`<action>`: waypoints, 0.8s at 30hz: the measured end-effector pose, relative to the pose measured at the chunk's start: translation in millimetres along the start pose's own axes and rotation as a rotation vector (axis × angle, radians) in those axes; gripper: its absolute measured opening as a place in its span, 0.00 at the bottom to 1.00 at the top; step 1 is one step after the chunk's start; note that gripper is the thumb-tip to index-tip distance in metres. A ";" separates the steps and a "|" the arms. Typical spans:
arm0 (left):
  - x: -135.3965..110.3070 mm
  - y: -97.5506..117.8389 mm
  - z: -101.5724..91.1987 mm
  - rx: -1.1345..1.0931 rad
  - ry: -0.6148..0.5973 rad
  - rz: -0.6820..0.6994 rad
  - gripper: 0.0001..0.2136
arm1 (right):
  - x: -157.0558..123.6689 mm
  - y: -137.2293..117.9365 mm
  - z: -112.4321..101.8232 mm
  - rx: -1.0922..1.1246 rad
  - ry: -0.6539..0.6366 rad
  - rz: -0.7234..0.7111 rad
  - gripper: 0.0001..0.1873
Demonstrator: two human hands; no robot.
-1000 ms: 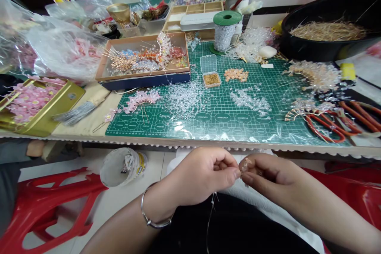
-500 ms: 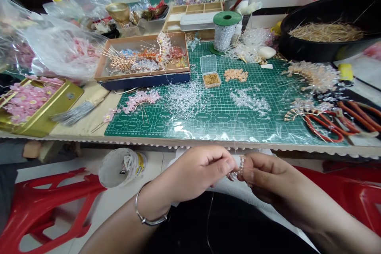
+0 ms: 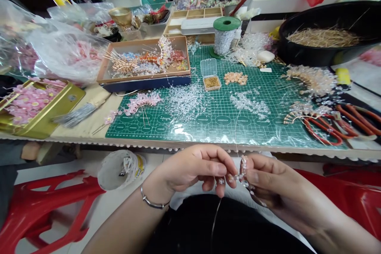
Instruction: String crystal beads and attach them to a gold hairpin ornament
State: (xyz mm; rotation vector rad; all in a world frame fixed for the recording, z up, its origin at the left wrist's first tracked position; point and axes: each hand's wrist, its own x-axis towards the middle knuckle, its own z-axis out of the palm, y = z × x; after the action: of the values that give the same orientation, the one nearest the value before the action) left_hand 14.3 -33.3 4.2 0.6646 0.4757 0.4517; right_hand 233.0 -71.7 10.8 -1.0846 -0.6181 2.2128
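Note:
My right hand (image 3: 270, 178) pinches a small piece of clear beads strung on wire (image 3: 244, 171) between thumb and fingers. My left hand (image 3: 202, 168) is beside it, fingers curled with the fingertips at the left end of the beads. A few clear beads show at the left fingertips. From under the left hand a thin wire (image 3: 214, 220) hangs over the dark clothing on my lap. Another fine strand rises from the beads toward the table edge. The exact hold of the left fingers is partly hidden.
Across the green cutting mat (image 3: 214, 135) lie loose clear beads (image 3: 186, 101), peach flowers (image 3: 235, 78), a box of gold beads (image 3: 212, 82) and a pink beaded spray (image 3: 143, 102). Red-handled pliers (image 3: 323, 131) lie right. A bucket (image 3: 117, 170) and red stool (image 3: 44, 210) stand below.
My left hand has loosened its close pinch and drawn slightly left, with its fingers more spread. More of the beaded piece shows between the hands. The right hand keeps its hold.

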 end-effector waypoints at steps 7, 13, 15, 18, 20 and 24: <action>0.0 3.8 1.5 0.190 0.124 -0.006 0.04 | -3.2 -2.8 0.2 -0.027 -0.028 -0.008 0.16; 8.9 -6.7 12.7 0.288 0.340 0.088 0.08 | 1.4 -4.6 5.2 -0.109 0.042 -0.102 0.20; 13.5 -17.7 19.1 0.449 0.459 0.164 0.08 | 6.0 -5.6 7.1 -0.187 0.104 -0.190 0.20; 15.2 -34.8 26.9 0.999 0.495 0.329 0.06 | 11.1 -7.7 9.2 -0.385 0.227 -0.338 0.17; 11.6 -41.8 30.2 1.416 0.437 0.461 0.08 | 11.3 -8.7 10.3 -0.556 0.329 -0.438 0.14; -4.8 -38.0 40.0 1.931 0.280 0.527 0.10 | 5.3 -9.9 10.7 -0.841 0.473 -0.558 0.09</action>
State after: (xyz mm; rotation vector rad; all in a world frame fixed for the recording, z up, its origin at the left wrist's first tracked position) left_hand 41.6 -81.3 7.6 2.6521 0.9594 0.4761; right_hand 224.7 -62.6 20.2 -1.5190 -1.4706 1.1421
